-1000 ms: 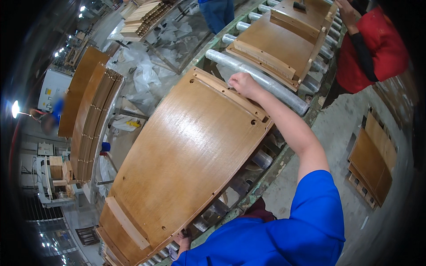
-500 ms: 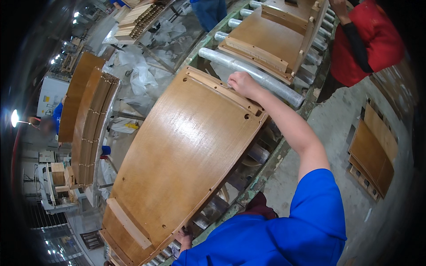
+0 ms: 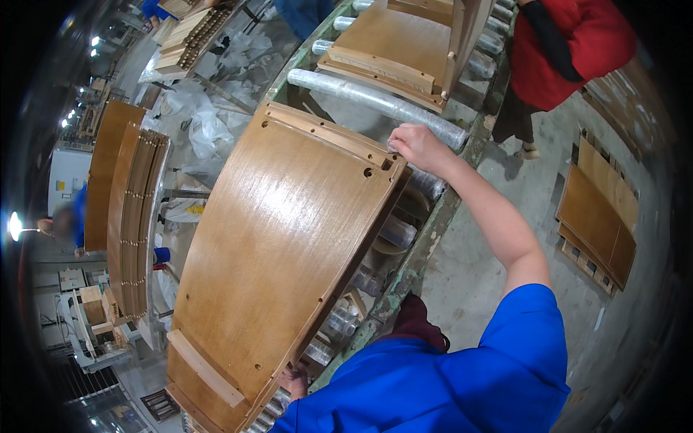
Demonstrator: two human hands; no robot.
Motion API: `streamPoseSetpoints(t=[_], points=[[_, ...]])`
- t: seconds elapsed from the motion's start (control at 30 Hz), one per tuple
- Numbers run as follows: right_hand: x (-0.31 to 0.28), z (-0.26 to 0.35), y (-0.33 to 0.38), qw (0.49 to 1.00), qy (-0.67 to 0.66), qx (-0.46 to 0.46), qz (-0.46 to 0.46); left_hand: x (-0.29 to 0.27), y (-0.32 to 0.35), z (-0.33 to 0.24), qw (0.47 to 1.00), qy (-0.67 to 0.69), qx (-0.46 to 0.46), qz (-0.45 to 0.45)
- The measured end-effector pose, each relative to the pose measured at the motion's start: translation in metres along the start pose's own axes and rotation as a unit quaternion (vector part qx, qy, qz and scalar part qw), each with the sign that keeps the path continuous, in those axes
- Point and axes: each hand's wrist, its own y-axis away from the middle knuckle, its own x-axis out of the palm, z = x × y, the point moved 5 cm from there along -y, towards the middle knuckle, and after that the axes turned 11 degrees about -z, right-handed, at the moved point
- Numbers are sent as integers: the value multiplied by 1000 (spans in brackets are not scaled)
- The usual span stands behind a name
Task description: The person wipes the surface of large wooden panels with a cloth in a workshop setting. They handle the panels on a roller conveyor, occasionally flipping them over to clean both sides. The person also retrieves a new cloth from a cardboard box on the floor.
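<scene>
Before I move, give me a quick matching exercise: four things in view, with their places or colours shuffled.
1. Right hand
2. Left hand
3. Long film-wrapped roller
4. Co-worker's top

A. Red
B. By the nearest curved wooden panel's right edge, toward its near end
C. At that panel's far right corner
D. Lying crosswise beyond that panel's far end

Pairs: 1-C, 2-B, 3-D, 4-A

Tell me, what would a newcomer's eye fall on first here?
Probably the big, glossy brown wooden panel filling the middle, with the person's right hand at its far right corner. Next, perhaps, the vivid blue top at the bottom and a co-worker's red top at upper right.
</scene>
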Motion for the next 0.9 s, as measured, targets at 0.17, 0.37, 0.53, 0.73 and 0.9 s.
streamPoseSetpoints(t=[0.17, 0.37, 0.53, 0.73, 0.9], points=[[-9, 1, 14, 1000, 16, 8, -6, -1, 0, 0, 1000, -9, 8, -5], [-9, 2, 21, 999, 40, -6, 7, -3, 2, -5, 999, 34, -22, 4], [-11, 4, 12, 998, 34, -45, -22, -3, 0, -3, 1000, 19, 8, -8], [26, -6, -47, 919, -323, 221, 44, -5, 0, -7, 997, 20, 52, -57], [68, -3, -103, 910, -361, 201, 42, 0, -2, -2, 998, 55, 9, -11]])
